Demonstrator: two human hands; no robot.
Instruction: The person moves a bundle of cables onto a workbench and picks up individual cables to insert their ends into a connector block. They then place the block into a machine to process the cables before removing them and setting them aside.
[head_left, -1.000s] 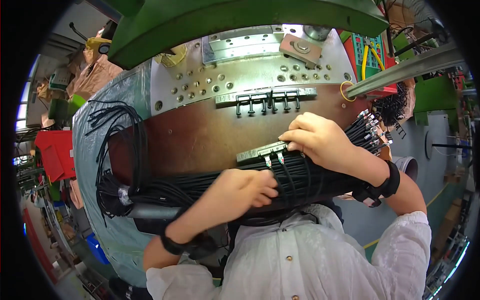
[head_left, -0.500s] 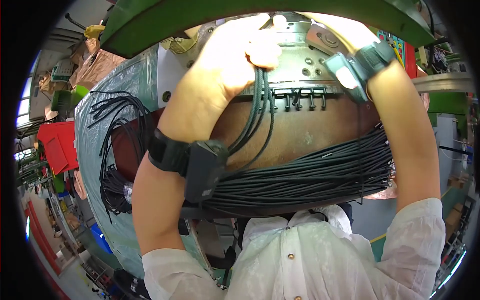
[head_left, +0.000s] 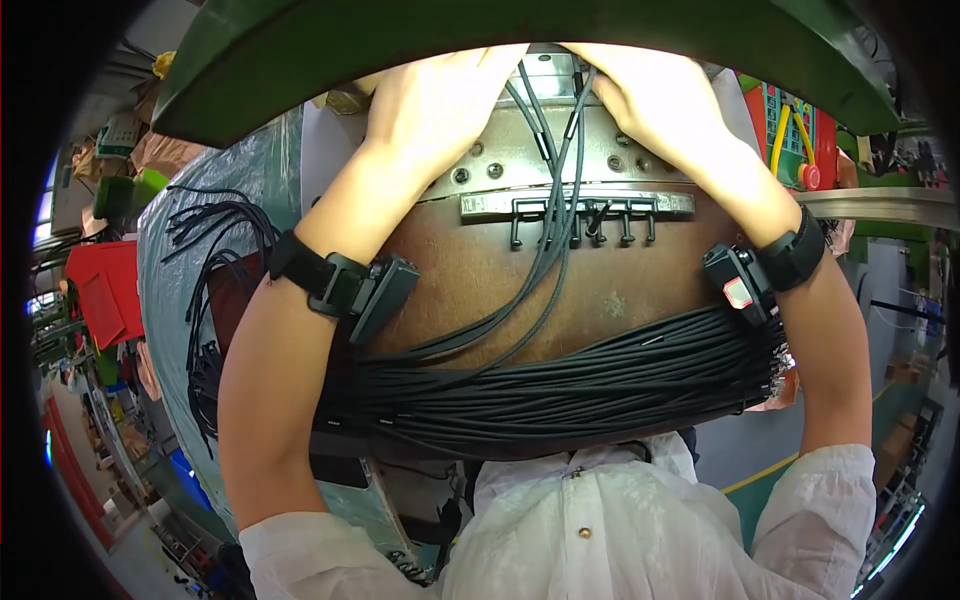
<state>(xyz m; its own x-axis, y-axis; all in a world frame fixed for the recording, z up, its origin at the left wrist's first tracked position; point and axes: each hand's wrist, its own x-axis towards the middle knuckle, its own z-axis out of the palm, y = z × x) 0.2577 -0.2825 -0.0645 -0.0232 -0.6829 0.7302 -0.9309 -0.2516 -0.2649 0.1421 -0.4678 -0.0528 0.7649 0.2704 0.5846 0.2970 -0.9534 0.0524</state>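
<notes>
My left hand reaches up over a metal die plate, overexposed by bright light. Its fingertips pass out of sight behind a green machine beam. My right hand is across from it, thumb side inward, its fingertips also hidden by the beam. Between the hands run several thin black cables, their upper ends near the fingers. Whether the fingers grip them is hidden. Downward, the cables cross a metal strip with black pegs and curve into a large bundle of black cables on the brown work surface.
Loose cable ends lie on a plastic-covered table at left. Beside it is a red bin. At right stand a control panel with a red button and a metal rail. The green beam arches low over my hands.
Both hands have moved apart and farther under the beam. The cables that my left hand held in its fist now stretch up between the hands. My view has shifted slightly.
</notes>
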